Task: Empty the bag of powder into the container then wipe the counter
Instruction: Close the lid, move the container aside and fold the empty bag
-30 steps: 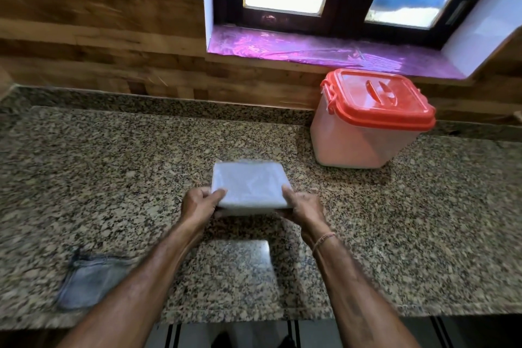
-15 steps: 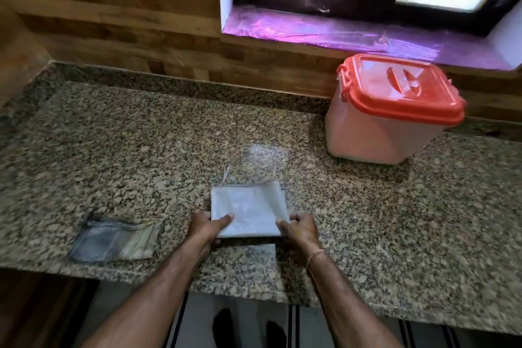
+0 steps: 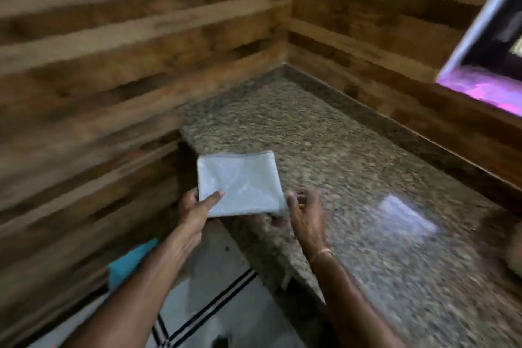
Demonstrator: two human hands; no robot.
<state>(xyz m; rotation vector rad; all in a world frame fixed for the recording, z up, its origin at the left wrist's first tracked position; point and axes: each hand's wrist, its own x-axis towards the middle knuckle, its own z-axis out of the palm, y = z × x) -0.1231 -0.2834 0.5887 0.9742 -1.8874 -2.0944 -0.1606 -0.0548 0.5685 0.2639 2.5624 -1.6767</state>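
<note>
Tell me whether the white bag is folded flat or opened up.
Folded flat. The white bag shows as a neat flat rectangle with crease lines, pinched at its near-left corner by the left hand; the right hand is blurred beside it.

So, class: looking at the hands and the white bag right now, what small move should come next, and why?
Probably bring the right hand back onto the white bag: only the left hand pinches it, over the counter edge, and the bag looks unopened.

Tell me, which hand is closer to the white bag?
Left. The left hand grips the bag at its near left corner; the right hand hovers open just off its right edge.
</note>
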